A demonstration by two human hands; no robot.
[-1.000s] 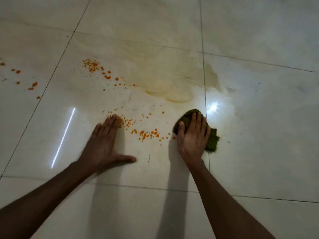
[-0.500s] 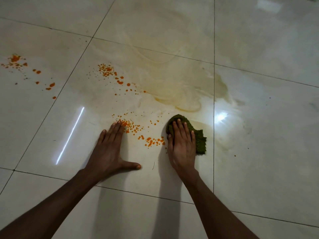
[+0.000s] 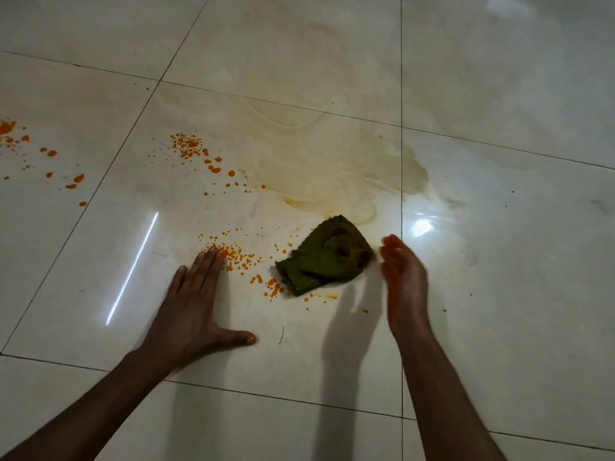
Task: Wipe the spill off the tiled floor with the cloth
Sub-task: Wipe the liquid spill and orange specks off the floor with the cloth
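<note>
A crumpled dark green cloth (image 3: 324, 257) lies flat on the glossy cream tiled floor (image 3: 499, 294). My right hand (image 3: 404, 277) hovers just right of the cloth, fingers apart, holding nothing, slightly blurred. My left hand (image 3: 196, 304) presses flat on the tile with the thumb spread, its fingertips at the edge of orange spill drops (image 3: 239, 257). More orange drops (image 3: 196, 149) lie further back, and another patch (image 3: 20, 141) sits at the far left. A yellowish wet smear (image 3: 332, 174) spreads behind the cloth.
Dark grout lines (image 3: 401, 94) cross the floor between large tiles. Bright light reflections (image 3: 133, 267) gleam on the wet surface near both hands. A few small orange specks (image 3: 365, 311) lie near my right wrist.
My right hand has lifted off the cloth and moved to its right, leaving the cloth lying uncovered on the tile. The left hand stays planted.
</note>
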